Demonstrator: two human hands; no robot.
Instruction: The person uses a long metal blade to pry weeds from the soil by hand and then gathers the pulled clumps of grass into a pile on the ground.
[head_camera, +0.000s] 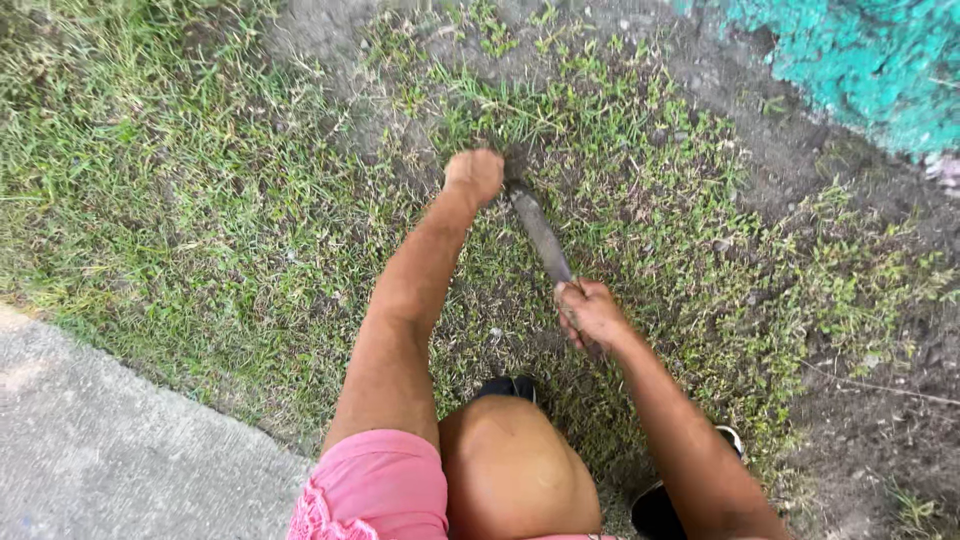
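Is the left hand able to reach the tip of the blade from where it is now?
Probably yes. The left hand is closed on the grass right beside the tip of the blade, which the right hand holds by the handle. Nothing lies between them, though the tip itself is blurred against the soil.

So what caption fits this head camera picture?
Left hand grips grass while right hand holds a long blade to the soil.

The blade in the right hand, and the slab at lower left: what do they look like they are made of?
Blade: probably metal, dull grey-brown and unpolished, perhaps rusted or soiled; long, flat and thin, with its tip at the grass roots. The right hand hides the handle. Slab: looks like concrete, pale grey, matte and grainy, with a straight edge against the grass.
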